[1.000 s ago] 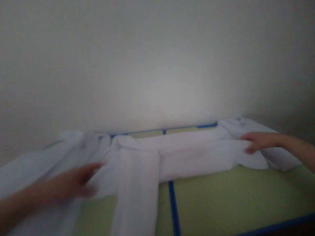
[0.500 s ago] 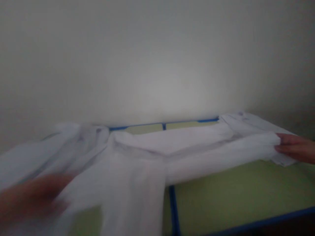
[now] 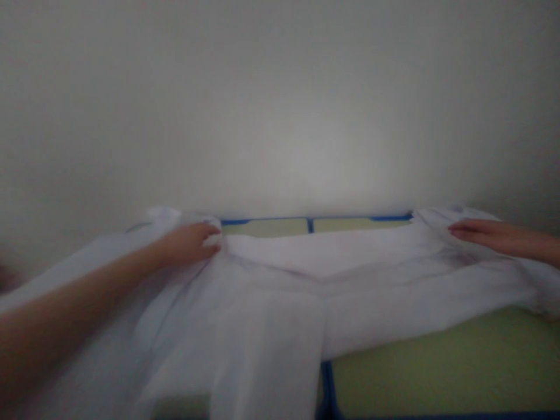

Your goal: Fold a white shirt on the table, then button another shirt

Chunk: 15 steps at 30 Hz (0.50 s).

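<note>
At the far left, beyond the left hand, a dark reddish blur (image 3: 6,274) meets the picture's edge, too indistinct to identify. The left forearm (image 3: 91,297) reaches up and inward over loose white cloth (image 3: 380,315), which lies in soft folds beneath and in front of it. The left hand (image 3: 190,244) rests at the upper edge of the cloth, thumb and fingers parted at the tips; whether they pinch the fabric cannot be told. To the right of this hand and nearer the viewer, one panel of the cloth drops toward the lower edge. Between the hands, the cloth spans the green mat (image 3: 437,367) as a broad, creased strip. Beyond the strip, narrow parts of the mat show along the blue border (image 3: 391,218); on the near side, below and left of the right hand, a wider area is exposed. A blue seam (image 3: 330,388) divides the mat midway between the hands. The right hand (image 3: 487,236) lies over the cloth's right end, fingers extended and close together, pointing inward; whether it grips is unclear. Behind both hands rises a plain grey wall (image 3: 280,111), palest above the strip and darker toward the right; the room is dim.
</note>
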Each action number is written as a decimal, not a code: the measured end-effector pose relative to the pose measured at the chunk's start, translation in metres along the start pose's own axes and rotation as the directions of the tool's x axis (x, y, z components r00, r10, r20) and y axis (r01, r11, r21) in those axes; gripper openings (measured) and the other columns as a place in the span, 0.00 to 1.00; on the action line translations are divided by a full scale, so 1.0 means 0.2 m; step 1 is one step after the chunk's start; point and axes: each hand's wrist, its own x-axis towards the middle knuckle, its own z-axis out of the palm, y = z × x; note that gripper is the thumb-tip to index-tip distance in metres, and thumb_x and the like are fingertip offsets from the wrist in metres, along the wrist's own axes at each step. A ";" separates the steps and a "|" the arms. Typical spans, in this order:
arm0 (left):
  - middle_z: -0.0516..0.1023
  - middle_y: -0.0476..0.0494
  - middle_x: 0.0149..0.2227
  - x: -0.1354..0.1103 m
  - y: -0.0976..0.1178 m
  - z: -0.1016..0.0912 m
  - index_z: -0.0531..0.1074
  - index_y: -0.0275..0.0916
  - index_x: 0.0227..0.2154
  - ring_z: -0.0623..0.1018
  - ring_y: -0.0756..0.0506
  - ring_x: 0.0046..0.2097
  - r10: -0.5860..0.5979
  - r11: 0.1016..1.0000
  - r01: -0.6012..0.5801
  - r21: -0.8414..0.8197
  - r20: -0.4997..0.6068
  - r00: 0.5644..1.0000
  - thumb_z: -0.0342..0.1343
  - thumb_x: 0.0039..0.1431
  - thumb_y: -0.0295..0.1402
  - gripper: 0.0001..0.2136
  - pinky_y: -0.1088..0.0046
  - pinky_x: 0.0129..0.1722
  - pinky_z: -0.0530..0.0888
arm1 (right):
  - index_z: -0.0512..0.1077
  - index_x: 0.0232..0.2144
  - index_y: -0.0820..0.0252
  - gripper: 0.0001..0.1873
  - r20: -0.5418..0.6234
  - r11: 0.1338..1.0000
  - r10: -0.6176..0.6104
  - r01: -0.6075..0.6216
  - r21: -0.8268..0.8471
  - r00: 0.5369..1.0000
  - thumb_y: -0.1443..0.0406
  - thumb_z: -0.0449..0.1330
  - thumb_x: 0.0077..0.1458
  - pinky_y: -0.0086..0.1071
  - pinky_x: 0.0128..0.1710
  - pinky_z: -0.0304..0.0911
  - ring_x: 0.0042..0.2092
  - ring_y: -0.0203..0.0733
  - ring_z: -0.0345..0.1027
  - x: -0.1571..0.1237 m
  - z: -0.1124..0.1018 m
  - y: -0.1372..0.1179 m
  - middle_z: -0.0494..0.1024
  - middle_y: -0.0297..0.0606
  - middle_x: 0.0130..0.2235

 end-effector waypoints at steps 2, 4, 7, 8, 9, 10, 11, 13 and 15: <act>0.73 0.35 0.45 0.12 -0.03 0.04 0.65 0.25 0.50 0.73 0.41 0.45 -0.012 0.999 0.005 0.049 0.136 0.991 0.50 0.47 0.46 0.32 0.72 0.45 0.66 | 0.68 0.50 0.63 0.27 0.051 0.993 -0.114 0.115 -0.027 0.992 0.52 0.49 0.56 0.40 0.53 0.56 0.54 0.50 0.62 0.18 0.06 -0.14 0.68 0.48 0.53; 0.75 0.36 0.44 0.16 -0.04 0.09 0.69 0.27 0.46 0.74 0.41 0.43 -0.003 1.000 -0.001 0.018 0.230 0.973 0.51 0.45 0.48 0.31 0.73 0.43 0.66 | 0.67 0.51 0.65 0.26 0.077 0.965 -0.248 0.254 -0.068 0.966 0.57 0.49 0.55 0.41 0.55 0.54 0.55 0.50 0.61 0.34 0.15 -0.27 0.67 0.48 0.54; 0.75 0.36 0.44 0.11 -0.06 0.13 0.71 0.32 0.44 0.74 0.40 0.43 0.011 0.995 0.016 -0.100 0.260 0.966 0.52 0.43 0.52 0.31 0.72 0.42 0.67 | 0.66 0.51 0.64 0.27 0.073 0.928 -0.354 0.360 -0.100 0.932 0.66 0.53 0.46 0.43 0.55 0.55 0.54 0.50 0.61 0.53 0.28 -0.37 0.68 0.46 0.53; 0.76 0.37 0.44 0.08 -0.06 0.14 0.71 0.33 0.43 0.74 0.39 0.43 0.013 0.990 0.022 -0.137 0.255 0.967 0.52 0.43 0.53 0.30 0.71 0.42 0.67 | 0.66 0.51 0.63 0.28 0.090 0.920 -0.372 0.380 -0.099 0.924 0.68 0.53 0.43 0.42 0.55 0.56 0.53 0.49 0.62 0.57 0.31 -0.38 0.68 0.45 0.53; 0.76 0.37 0.44 0.05 -0.06 0.15 0.72 0.34 0.43 0.74 0.39 0.43 0.009 0.986 0.034 -0.165 0.252 0.968 0.52 0.43 0.53 0.30 0.71 0.41 0.67 | 0.67 0.50 0.63 0.29 0.116 0.912 -0.387 0.398 -0.097 0.915 0.69 0.53 0.41 0.41 0.53 0.58 0.52 0.49 0.63 0.60 0.33 -0.38 0.70 0.45 0.51; 0.76 0.37 0.43 0.02 -0.07 0.16 0.72 0.34 0.42 0.74 0.39 0.42 -0.004 0.982 0.050 -0.183 0.244 0.970 0.53 0.42 0.53 0.30 0.70 0.41 0.67 | 0.69 0.47 0.63 0.28 0.148 0.905 -0.398 0.414 -0.098 0.905 0.70 0.53 0.40 0.40 0.50 0.60 0.49 0.48 0.65 0.62 0.34 -0.38 0.71 0.44 0.49; 0.77 0.38 0.42 -0.02 -0.07 0.16 0.73 0.34 0.41 0.74 0.39 0.41 -0.015 0.977 0.064 -0.202 0.235 0.972 0.52 0.43 0.53 0.29 0.70 0.40 0.67 | 0.71 0.43 0.63 0.24 0.176 0.897 -0.410 0.430 -0.101 0.895 0.70 0.53 0.39 0.38 0.48 0.62 0.46 0.48 0.67 0.63 0.34 -0.37 0.73 0.44 0.45; 0.77 0.39 0.42 -0.07 -0.07 0.15 0.73 0.35 0.40 0.74 0.40 0.41 -0.011 0.963 0.068 -0.260 0.216 0.976 0.50 0.46 0.53 0.27 0.71 0.40 0.67 | 0.73 0.33 0.62 0.16 0.201 0.880 -0.439 0.464 -0.103 0.876 0.68 0.52 0.39 0.35 0.41 0.64 0.39 0.45 0.68 0.64 0.35 -0.34 0.75 0.42 0.38; 0.77 0.42 0.41 -0.09 -0.07 0.14 0.72 0.37 0.39 0.74 0.42 0.41 0.010 0.952 0.049 -0.302 0.190 0.982 0.47 0.49 0.53 0.26 0.72 0.40 0.66 | 0.71 0.26 0.62 0.09 0.144 0.875 -0.463 0.477 -0.081 0.875 0.67 0.53 0.41 0.31 0.35 0.63 0.33 0.42 0.67 0.63 0.35 -0.28 0.74 0.39 0.31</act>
